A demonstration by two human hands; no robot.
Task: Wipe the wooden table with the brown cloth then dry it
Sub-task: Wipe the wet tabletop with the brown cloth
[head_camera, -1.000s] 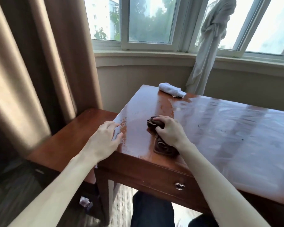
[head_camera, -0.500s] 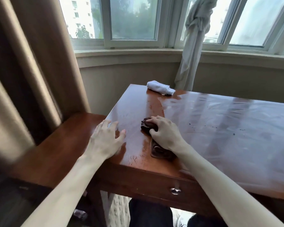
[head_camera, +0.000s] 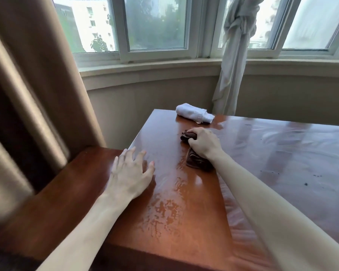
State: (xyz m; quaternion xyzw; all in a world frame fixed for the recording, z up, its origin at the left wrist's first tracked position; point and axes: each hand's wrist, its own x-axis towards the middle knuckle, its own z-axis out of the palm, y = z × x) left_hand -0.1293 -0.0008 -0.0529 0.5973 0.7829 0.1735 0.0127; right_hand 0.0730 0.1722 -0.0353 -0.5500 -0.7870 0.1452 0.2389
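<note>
Pushing fwd: right hand [head_camera: 203, 144] w/ cloth [head_camera: 196, 163] now sits further up the table [head_camera: 282, 163], nearer the far edge than 1 s ago; fingers curled over the bunched front of the cloth, palm pressing it down. Left hand [head_camera: 130, 173] has shifted from gripping the table's left edge to lying flat, fingers spread, holding nothing, bracing. Judgement: wet-wipe stroke in progress, left strip covered; right portion, w/ dark specks, not yet done; drying not begun. Cloth: dark brown, soft, crumpled, folded thick. Table: glossy reddish wood, hard, flat, wet streaks and beaded patches near the front. White towel [head_camera: 194, 115], rolled, fluffy, lies at the far edge, just beyond the cloth, apart.
</note>
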